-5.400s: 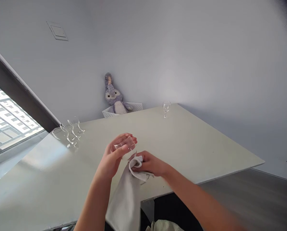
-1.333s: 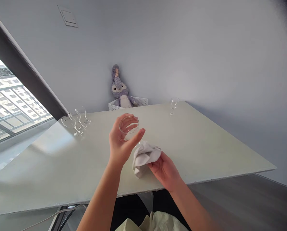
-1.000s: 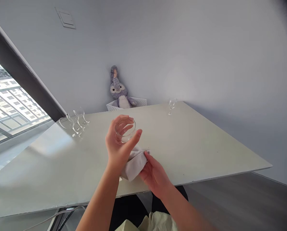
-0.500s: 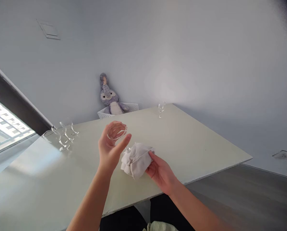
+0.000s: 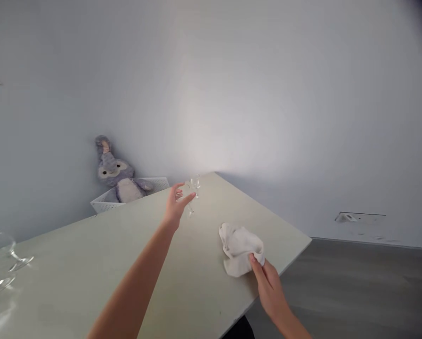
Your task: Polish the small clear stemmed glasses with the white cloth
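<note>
My left hand (image 5: 175,203) is stretched out over the far part of the pale table (image 5: 91,263), fingers curled round the bowl of a clear wine glass (image 5: 189,207); its stem and foot hang just below my fingers. A second wine glass (image 5: 196,184) stands right behind it near the table's far corner. My right hand (image 5: 269,285) is at the near right edge, fingertips pinched on a crumpled white cloth (image 5: 238,247) that lies on the table.
A grey plush elephant (image 5: 116,174) sits in a white basket (image 5: 154,185) behind the table against the wall. Several stemmed glasses (image 5: 6,263) stand at the left edge. Grey floor (image 5: 355,292) lies beyond the table's right edge.
My left arm has reached far forward with the glass to the far corner. The right hand has brought the cloth down onto the table. The view has swung right.
</note>
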A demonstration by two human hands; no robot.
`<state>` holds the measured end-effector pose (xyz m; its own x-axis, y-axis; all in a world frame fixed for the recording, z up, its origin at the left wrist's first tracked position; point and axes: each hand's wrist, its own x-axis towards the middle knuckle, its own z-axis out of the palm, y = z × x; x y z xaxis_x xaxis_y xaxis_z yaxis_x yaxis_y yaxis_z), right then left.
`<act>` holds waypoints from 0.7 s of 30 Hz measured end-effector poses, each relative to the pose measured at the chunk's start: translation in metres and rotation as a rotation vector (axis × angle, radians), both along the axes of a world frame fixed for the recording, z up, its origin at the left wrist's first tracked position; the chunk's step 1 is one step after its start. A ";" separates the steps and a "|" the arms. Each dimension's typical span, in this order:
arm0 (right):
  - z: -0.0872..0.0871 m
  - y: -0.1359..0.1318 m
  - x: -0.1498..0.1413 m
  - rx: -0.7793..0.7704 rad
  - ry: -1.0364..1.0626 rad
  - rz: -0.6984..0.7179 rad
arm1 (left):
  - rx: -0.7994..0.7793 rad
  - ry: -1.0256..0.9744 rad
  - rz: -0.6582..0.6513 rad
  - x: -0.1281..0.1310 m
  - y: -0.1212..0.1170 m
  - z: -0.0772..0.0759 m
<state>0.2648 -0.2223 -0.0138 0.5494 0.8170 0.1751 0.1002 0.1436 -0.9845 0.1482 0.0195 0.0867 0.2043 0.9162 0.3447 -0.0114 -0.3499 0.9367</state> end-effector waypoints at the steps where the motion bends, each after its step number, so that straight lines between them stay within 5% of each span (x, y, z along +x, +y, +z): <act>1: -0.002 0.001 0.002 -0.010 -0.017 -0.009 | -0.026 0.050 -0.001 0.013 0.007 -0.005; 10: 0.015 0.004 -0.004 -0.069 0.047 -0.072 | -0.034 -0.006 0.127 0.084 0.053 -0.038; 21: 0.024 0.004 -0.009 -0.168 0.121 -0.107 | 0.026 0.103 0.265 0.101 0.057 -0.044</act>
<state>0.2562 -0.2186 0.0101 0.6435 0.7649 -0.0308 -0.0142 -0.0282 -0.9995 0.2494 0.0762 0.0430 -0.0058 0.9334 0.3588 0.1786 -0.3521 0.9188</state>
